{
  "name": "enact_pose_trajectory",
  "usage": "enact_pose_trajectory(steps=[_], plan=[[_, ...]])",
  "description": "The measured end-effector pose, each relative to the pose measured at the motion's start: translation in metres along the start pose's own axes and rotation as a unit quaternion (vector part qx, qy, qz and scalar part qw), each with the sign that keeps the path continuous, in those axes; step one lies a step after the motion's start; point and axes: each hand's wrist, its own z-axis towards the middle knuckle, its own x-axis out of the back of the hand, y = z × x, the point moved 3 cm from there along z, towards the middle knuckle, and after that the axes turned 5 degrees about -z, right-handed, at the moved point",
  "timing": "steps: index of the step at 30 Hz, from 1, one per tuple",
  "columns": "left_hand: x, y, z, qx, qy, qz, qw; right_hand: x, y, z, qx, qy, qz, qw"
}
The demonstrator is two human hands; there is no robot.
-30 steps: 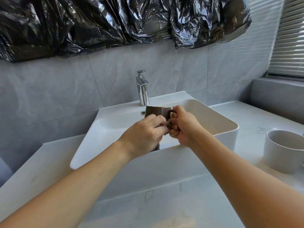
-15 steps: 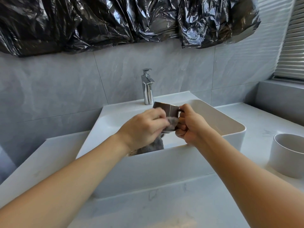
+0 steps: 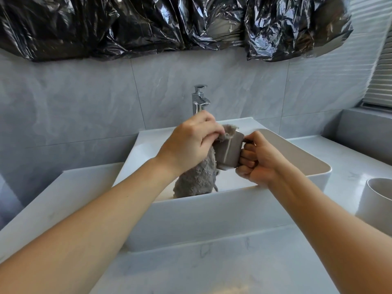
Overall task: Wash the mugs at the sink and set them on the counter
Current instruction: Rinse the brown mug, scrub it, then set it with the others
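A small brown mug is held upright above the white sink basin. My right hand grips its handle on the right side. My left hand pinches a fluffy grey cloth against the mug's rim and left wall; the cloth hangs down into the basin. A chrome tap stands just behind my left hand, and no water is seen running from it. A white mug stands on the counter at the right edge, partly cut off.
The pale marble counter surrounds the basin, wide in front and on both sides. A grey tiled wall rises behind, with crumpled black plastic sheeting above. A raised ledge and window blinds are at the far right.
Both hands lifted the mug higher above the basin. My left hand moved up to the rim with the cloth, which now shows hanging below. The view shifted slightly left.
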Motion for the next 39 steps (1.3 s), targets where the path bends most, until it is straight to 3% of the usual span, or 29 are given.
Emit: enact_pose_trajectory(steps=[2, 7, 12, 19, 25, 31, 37, 39], plan=[[0.001, 0.002, -0.003, 0.003, 0.009, -0.008, 1.0, 0.001, 0.0, 0.001, 0.001, -0.006, 0.011, 1.0], [0.004, 0.012, -0.033, -0.057, -0.093, -0.01, 0.994, -0.001, -0.002, 0.002, 0.004, -0.021, -0.002, 1.0], [0.017, 0.014, 0.003, -0.02, -0.002, 0.01, 1.0, -0.008, 0.001, -0.001, -0.02, -0.059, -0.059, 0.996], [0.016, 0.022, -0.028, -0.082, -0.111, -0.008, 0.99, -0.003, -0.008, -0.001, -0.012, -0.049, -0.06, 0.997], [0.025, 0.016, 0.003, -0.019, -0.021, -0.009, 1.0, -0.009, -0.005, -0.005, -0.023, -0.066, -0.078, 0.995], [0.018, 0.022, -0.046, -0.101, -0.114, 0.007, 0.988, -0.007, -0.006, -0.006, -0.023, -0.071, -0.088, 0.993], [0.028, 0.015, -0.015, -0.018, -0.01, -0.007, 1.0, -0.011, -0.005, -0.008, -0.032, -0.086, -0.092, 0.992], [0.025, 0.016, -0.023, -0.035, -0.025, -0.006, 0.999, -0.009, -0.006, -0.01, -0.029, -0.082, -0.087, 0.992]])
